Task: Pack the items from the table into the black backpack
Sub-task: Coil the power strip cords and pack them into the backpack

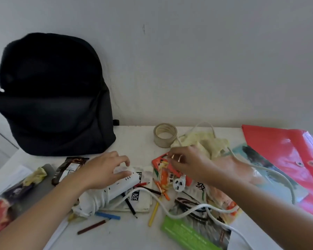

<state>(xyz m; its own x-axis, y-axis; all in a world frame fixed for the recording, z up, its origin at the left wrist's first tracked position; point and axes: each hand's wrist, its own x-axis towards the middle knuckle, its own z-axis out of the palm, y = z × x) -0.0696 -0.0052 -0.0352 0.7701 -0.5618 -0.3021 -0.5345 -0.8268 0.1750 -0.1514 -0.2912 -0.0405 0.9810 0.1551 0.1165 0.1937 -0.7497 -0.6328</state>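
Note:
The black backpack (52, 98) stands upright at the table's back left, against the wall, with its front pocket gaping. My left hand (105, 170) grips the far end of a white power strip (116, 188), which has its cord wound around it. My right hand (192, 165) is raised over the middle of the table and pinches the white cord (188, 212) just above its plug (177, 184), which dangles below the fingers. The cord loops on across the papers to the right.
A tape roll (164, 135) and a pale yellow cloth (206, 141) lie at the back. A red folder (287, 152) lies far right. Coloured pencils (154, 213), a green box (186, 235), an orange packet (163, 170), a brown wrapper (69, 168) and magazines (213, 201) cover the front.

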